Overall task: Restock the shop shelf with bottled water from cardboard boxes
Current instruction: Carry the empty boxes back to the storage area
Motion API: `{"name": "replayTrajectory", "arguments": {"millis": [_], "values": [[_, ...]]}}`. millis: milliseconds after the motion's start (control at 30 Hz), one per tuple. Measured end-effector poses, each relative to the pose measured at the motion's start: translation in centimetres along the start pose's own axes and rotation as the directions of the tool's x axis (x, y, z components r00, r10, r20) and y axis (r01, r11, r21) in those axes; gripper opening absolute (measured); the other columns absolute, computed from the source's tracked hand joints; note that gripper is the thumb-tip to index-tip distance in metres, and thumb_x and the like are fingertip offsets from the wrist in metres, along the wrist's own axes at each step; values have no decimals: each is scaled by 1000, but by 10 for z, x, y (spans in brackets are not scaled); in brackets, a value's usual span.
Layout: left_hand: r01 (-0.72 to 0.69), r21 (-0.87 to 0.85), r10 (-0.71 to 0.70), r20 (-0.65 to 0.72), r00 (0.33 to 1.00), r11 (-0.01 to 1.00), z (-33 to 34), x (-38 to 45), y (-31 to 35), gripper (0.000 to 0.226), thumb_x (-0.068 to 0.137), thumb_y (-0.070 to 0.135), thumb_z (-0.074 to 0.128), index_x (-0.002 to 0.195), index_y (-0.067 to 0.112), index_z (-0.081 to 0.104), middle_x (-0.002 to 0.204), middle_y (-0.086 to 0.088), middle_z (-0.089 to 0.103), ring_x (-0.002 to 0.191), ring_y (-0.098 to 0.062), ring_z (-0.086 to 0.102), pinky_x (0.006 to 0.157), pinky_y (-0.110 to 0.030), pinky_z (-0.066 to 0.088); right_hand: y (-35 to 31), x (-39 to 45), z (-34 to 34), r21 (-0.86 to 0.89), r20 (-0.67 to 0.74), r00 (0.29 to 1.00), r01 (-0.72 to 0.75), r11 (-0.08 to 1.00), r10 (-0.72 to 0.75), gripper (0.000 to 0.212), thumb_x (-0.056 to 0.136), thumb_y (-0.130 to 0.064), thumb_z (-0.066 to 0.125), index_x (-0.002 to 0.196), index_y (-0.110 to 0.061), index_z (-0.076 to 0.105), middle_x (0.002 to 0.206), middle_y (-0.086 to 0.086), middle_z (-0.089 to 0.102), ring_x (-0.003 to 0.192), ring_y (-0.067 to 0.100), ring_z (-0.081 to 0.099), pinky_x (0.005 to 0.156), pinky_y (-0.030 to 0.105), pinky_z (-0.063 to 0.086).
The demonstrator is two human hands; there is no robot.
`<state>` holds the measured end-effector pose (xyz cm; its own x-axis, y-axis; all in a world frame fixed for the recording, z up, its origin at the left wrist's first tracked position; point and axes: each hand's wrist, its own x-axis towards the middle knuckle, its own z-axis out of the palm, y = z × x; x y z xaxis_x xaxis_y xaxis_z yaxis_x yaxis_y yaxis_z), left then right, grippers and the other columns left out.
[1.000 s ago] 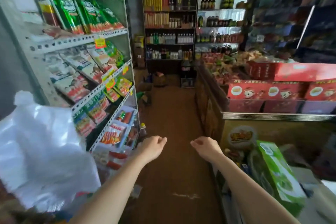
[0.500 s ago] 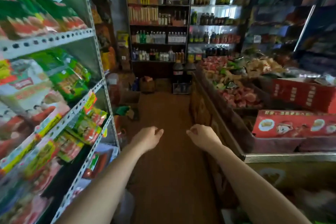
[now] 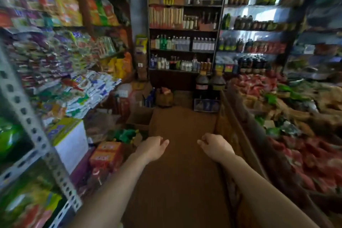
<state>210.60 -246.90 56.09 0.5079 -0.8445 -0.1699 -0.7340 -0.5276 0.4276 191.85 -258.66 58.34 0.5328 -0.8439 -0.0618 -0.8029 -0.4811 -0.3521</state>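
Left hand [image 3: 152, 147] and right hand [image 3: 214, 146] out over the brown aisle floor [image 3: 181, 181], fingers loosely curled, grasping nothing. Bottled water [image 3: 202, 44] well apart, lined up on the back shelf [image 3: 182, 50] beyond both hands. Open cardboard box [image 3: 140, 119] lower left, near the left hand.

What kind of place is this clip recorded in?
Most likely a small grocery shop. A metal rack of snack packets lines the left of a narrow aisle, a dark shelf unit of bottles stands at the far end, and a bin of loose packets runs along the right.
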Motion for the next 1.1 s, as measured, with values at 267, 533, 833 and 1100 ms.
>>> {"name": "replayTrajectory", "arguments": {"millis": [267, 533, 833, 1100], "values": [[149, -62, -149, -7, 989, 987, -44, 203, -24, 60, 98, 54, 28, 143, 16, 40, 146, -2, 44, 131, -23, 44, 106, -39, 39, -48, 251, -4, 25, 79, 991, 111, 994, -112, 48, 95, -49, 46, 134, -20, 50, 121, 2, 63, 101, 21, 63, 82, 35, 56], [247, -59, -249, -32, 968, 967, -92, 422, -85, 57, 98, 54, 28, 138, 18, 45, 137, -3, 52, 121, -22, 51, 99, -37, 44, -117, 475, 30, 41, 125, 962, 241, 970, -245, 50, 96, -47, 47, 138, -19, 43, 113, 4, 63, 82, 17, 62, 53, 25, 45], [360, -146, -363, 5, 932, 921, -154, 650, -143, 62, 98, 53, 26, 127, 5, 51, 128, -16, 55, 113, -31, 54, 91, -38, 42, -172, 713, 41, 38, 193, 951, 238, 970, -241, 44, 96, -44, 48, 132, -20, 48, 118, 2, 62, 97, 18, 62, 72, 29, 52], [530, -288, -553, 0, 833, 798, -142, 824, -184, 50, 99, 51, 29, 123, 15, 55, 131, -7, 55, 119, -25, 52, 92, -34, 39, -208, 943, 99, -9, 358, 854, 407, 913, -377, 48, 97, -45, 47, 136, -18, 45, 130, 5, 56, 115, 23, 56, 90, 35, 50]]}}
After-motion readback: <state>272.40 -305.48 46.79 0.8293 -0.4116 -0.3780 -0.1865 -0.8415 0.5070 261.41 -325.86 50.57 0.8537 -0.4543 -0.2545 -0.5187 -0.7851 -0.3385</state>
